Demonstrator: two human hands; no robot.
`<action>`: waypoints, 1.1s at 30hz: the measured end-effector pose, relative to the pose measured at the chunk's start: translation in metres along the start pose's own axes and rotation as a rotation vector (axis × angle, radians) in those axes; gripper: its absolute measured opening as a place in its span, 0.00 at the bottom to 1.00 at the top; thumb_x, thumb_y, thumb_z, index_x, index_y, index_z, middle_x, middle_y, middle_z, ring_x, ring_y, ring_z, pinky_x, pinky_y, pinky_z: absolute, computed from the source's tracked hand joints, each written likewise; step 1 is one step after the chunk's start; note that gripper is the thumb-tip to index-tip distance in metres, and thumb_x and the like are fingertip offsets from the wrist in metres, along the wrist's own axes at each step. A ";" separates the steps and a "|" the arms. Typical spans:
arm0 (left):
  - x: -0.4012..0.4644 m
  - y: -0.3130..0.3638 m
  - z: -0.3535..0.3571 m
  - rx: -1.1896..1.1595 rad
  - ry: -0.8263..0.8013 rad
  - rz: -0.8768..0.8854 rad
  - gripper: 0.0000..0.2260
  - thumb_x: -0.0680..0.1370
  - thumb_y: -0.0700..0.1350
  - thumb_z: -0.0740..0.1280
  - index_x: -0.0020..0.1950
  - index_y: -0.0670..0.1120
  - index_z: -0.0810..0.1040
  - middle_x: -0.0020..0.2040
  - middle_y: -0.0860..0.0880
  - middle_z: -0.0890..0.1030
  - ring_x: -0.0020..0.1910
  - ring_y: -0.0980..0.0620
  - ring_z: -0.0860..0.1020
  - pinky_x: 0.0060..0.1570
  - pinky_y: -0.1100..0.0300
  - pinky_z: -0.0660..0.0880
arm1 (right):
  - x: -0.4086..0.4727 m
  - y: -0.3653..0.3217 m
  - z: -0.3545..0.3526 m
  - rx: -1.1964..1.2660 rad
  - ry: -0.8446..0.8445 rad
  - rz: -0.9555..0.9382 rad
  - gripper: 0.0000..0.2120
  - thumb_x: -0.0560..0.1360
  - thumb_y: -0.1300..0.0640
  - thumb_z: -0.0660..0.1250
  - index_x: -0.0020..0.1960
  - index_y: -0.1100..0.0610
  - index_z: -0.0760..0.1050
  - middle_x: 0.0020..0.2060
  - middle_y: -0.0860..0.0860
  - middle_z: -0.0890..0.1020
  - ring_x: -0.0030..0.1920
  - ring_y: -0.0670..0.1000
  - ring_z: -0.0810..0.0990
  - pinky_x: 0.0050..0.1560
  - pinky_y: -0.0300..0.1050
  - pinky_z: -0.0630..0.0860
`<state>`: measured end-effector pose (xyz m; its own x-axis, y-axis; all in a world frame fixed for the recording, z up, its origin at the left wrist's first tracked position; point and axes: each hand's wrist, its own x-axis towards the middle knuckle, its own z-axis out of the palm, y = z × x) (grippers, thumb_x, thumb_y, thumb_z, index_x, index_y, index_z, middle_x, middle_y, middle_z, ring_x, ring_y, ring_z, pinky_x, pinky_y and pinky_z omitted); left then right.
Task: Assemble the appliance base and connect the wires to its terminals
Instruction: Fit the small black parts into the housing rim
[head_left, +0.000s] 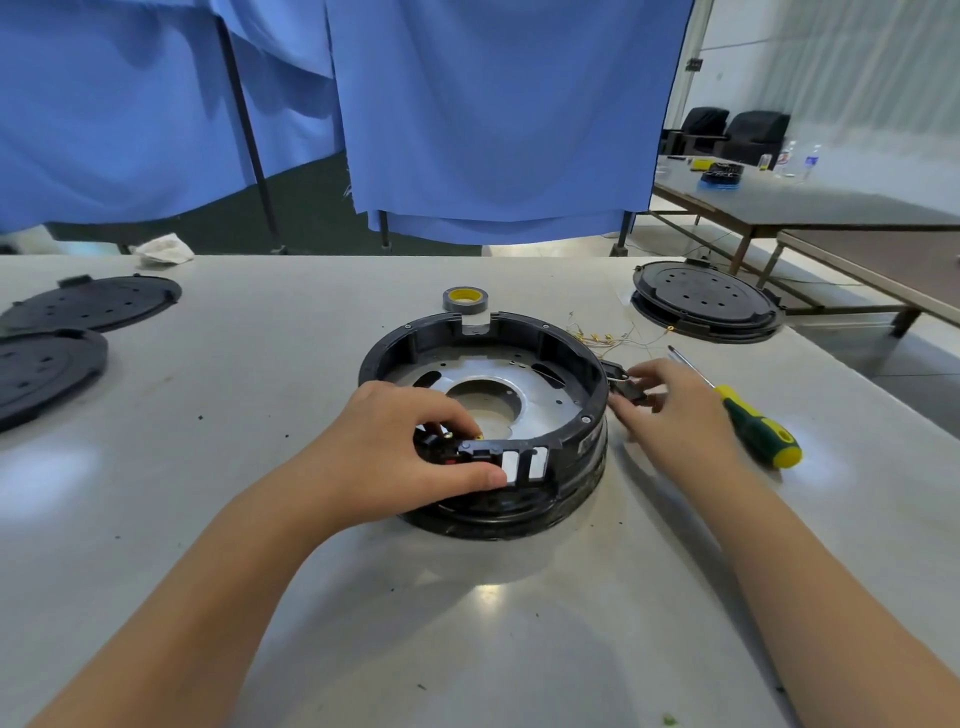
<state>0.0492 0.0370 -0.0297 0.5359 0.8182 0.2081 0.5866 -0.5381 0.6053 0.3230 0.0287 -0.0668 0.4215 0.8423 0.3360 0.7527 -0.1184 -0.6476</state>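
While the left hand (415, 447) grips the appliance base (582, 384), the right hand (670, 400) pinches its connector (626, 387).

A: How many discs?
B: Three black ones. Two lie at nine o'clock, disc one (106, 303) behind disc two (44, 371), and disc three (702, 301) sits at two o'clock.

A: And rings?
B: One ring (485, 415) at the centre, with two hands on it, left hand (400, 447) and right hand (670, 402).

A: Tools?
B: One screwdriver (748, 415) at three o'clock and one tape roll (466, 300) at twelve.

A: Wires?
B: A tangle of wires (608, 339) at one o'clock. I cannot count them.
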 end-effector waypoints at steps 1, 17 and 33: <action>0.000 0.000 0.000 0.002 -0.002 -0.003 0.21 0.61 0.72 0.68 0.43 0.59 0.83 0.41 0.60 0.82 0.49 0.55 0.78 0.54 0.51 0.76 | -0.002 -0.002 -0.005 0.091 0.055 -0.007 0.15 0.73 0.55 0.72 0.57 0.52 0.75 0.51 0.49 0.80 0.46 0.47 0.81 0.47 0.43 0.79; -0.001 0.005 -0.002 -0.079 0.035 -0.022 0.15 0.64 0.61 0.77 0.45 0.56 0.84 0.41 0.64 0.81 0.45 0.63 0.79 0.43 0.70 0.74 | -0.053 -0.056 -0.008 0.562 -0.227 -0.554 0.16 0.71 0.71 0.70 0.49 0.51 0.82 0.51 0.44 0.83 0.53 0.42 0.82 0.52 0.35 0.78; -0.008 0.022 -0.005 -0.176 0.022 0.127 0.12 0.66 0.52 0.80 0.45 0.55 0.83 0.44 0.61 0.83 0.49 0.61 0.79 0.47 0.71 0.71 | -0.071 -0.070 -0.016 0.568 -0.373 -0.565 0.12 0.70 0.64 0.70 0.49 0.50 0.83 0.50 0.46 0.77 0.48 0.49 0.82 0.45 0.36 0.79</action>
<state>0.0545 0.0203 -0.0141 0.5842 0.7515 0.3066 0.3991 -0.5950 0.6977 0.2483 -0.0310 -0.0347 -0.2049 0.8242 0.5279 0.3914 0.5634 -0.7276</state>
